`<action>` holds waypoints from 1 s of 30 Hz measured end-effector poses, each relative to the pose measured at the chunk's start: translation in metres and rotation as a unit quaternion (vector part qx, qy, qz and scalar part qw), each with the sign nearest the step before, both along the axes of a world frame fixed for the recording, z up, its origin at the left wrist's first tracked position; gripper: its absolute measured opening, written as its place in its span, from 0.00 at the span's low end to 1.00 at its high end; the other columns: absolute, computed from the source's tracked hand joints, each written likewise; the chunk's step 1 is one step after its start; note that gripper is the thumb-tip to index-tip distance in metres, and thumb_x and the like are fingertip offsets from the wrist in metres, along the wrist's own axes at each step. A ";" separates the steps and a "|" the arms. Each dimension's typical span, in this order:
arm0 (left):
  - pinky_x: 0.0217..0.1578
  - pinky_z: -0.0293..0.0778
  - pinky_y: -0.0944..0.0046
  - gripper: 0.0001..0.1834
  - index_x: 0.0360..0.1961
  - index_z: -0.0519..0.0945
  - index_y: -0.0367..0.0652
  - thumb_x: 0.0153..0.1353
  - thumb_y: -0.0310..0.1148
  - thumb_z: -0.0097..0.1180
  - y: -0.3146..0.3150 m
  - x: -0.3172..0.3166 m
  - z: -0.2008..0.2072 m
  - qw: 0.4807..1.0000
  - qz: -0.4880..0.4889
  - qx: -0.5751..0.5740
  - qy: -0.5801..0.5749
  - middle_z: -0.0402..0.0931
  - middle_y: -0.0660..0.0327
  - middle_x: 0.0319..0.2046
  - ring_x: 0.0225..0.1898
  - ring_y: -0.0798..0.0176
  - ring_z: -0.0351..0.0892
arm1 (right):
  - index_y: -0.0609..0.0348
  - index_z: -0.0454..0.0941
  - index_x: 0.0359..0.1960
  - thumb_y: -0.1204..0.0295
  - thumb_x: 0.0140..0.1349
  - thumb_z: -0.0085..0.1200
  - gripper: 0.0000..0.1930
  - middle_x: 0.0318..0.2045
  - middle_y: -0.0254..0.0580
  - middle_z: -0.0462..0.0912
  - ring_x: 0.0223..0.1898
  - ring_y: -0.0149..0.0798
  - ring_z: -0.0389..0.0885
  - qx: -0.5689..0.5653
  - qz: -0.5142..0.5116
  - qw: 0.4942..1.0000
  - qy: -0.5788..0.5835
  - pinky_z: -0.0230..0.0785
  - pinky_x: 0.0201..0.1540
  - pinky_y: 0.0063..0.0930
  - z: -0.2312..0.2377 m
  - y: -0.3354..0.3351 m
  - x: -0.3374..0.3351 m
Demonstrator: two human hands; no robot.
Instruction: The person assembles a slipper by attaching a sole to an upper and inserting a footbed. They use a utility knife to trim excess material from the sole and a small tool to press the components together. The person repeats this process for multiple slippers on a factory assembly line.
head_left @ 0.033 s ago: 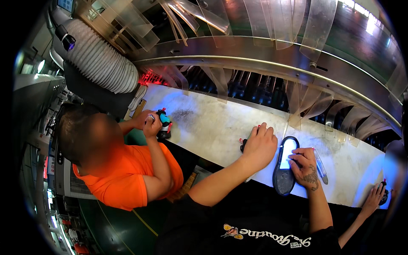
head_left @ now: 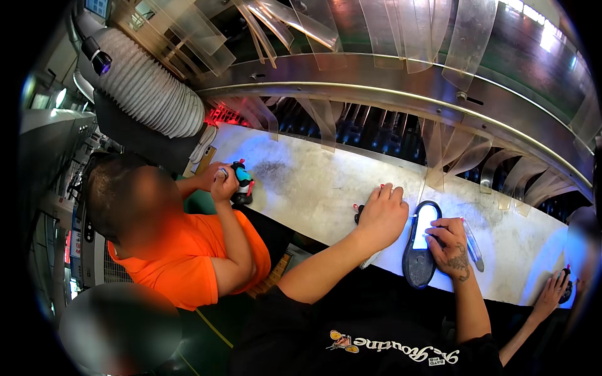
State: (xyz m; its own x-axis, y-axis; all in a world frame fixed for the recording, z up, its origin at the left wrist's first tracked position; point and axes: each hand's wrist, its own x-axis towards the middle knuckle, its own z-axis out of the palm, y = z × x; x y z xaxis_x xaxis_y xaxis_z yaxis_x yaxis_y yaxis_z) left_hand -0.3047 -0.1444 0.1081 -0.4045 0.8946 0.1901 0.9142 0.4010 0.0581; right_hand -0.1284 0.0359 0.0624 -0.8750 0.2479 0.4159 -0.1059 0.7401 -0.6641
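On the pale worktable lies a black shoe sole (head_left: 417, 268), its inside glowing bright white. My right hand (head_left: 450, 249), tattooed at the wrist, reaches over the sole's right rim with bent fingers drawn together on the lit area; what they hold, if anything, is too small to tell. To the left of the sole, my left hand (head_left: 384, 216) curls palm down over a dark thing (head_left: 357, 213) with red bits, mostly hidden beneath it. A thin white tip shows between this hand and the sole. A slim, clear bluish tool (head_left: 473, 245) lies right of my right hand.
At the left, a person in an orange shirt (head_left: 182, 250) holds a black and teal shoe (head_left: 241, 178). Another person's hand (head_left: 553, 291) touches a dark shoe at the far right. Behind the worktable (head_left: 313, 188) runs a roller conveyor under a metal hood (head_left: 376, 78) with clear plastic strips.
A blurred, rounded shape has come into view at the lower left, below the person in orange. My hands and the sole stay almost where they were.
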 end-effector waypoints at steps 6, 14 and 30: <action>0.64 0.74 0.42 0.06 0.39 0.90 0.43 0.60 0.29 0.71 0.004 -0.009 -0.008 0.972 -0.064 0.145 -0.174 0.83 0.53 0.52 0.62 0.45 0.80 | 0.54 0.90 0.40 0.75 0.58 0.72 0.09 0.45 0.42 0.88 0.48 0.49 0.83 0.013 -0.018 1.000 0.020 0.75 0.53 0.43 -0.003 -0.003 -0.002; 0.53 0.75 0.48 0.07 0.37 0.92 0.46 0.56 0.27 0.76 0.010 -0.018 -0.006 0.960 -0.136 0.162 -0.184 0.84 0.63 0.29 0.38 0.54 0.83 | 0.53 0.85 0.41 0.69 0.61 0.72 0.10 0.46 0.39 0.86 0.49 0.49 0.81 0.003 -0.038 0.999 -0.009 0.72 0.58 0.44 -0.002 0.001 -0.002; 0.64 0.65 0.49 0.03 0.38 0.91 0.45 0.63 0.27 0.72 0.017 -0.011 0.011 0.970 -0.136 0.024 -0.201 0.83 0.61 0.31 0.41 0.53 0.80 | 0.50 0.88 0.41 0.70 0.64 0.69 0.06 0.48 0.33 0.85 0.52 0.45 0.78 -0.051 -0.092 0.994 0.003 0.70 0.56 0.42 -0.020 -0.034 -0.021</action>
